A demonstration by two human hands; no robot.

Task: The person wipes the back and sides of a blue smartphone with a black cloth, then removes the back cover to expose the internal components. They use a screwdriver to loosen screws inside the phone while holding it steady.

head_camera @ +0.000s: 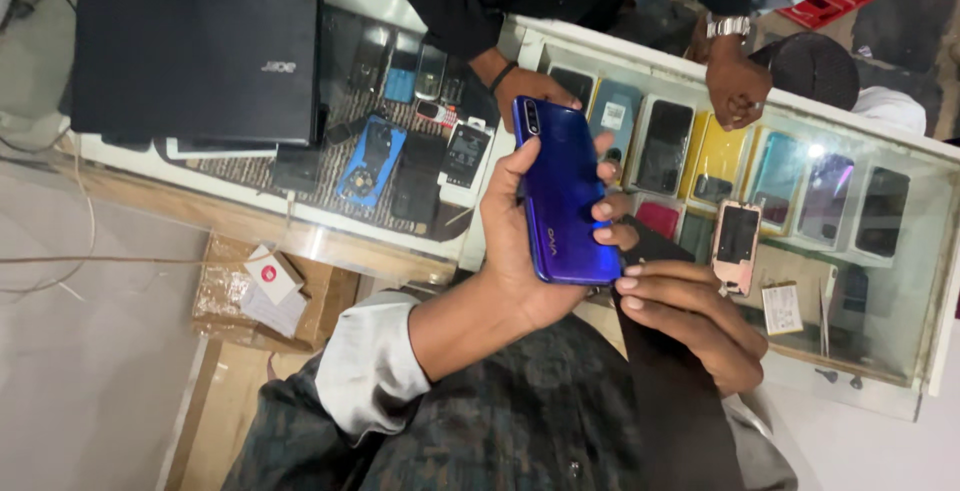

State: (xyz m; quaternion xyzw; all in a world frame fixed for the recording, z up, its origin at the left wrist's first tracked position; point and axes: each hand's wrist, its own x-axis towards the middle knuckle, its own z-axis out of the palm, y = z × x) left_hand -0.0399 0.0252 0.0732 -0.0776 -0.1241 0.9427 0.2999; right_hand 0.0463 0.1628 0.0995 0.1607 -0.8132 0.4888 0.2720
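left hand (520, 241) raised, fingers (606, 209) wrapped in a grip; right hand (690, 321) curled just beside it

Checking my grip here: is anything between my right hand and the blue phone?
Nothing visible does. The right hand sits right beside the lower corner of the blue phone, which the left hand grips.

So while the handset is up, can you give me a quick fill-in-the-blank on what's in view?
1. The left hand holds the blue phone with its ____ facing the camera.
2. The closed laptop lying on the glass counter is ____ in colour.
3. The other person's hand across the counter has a silver ____ on its wrist.
4. In the picture, the right hand sits just ____ the phone's bottom edge.

Missing words: back; black; watch; below.
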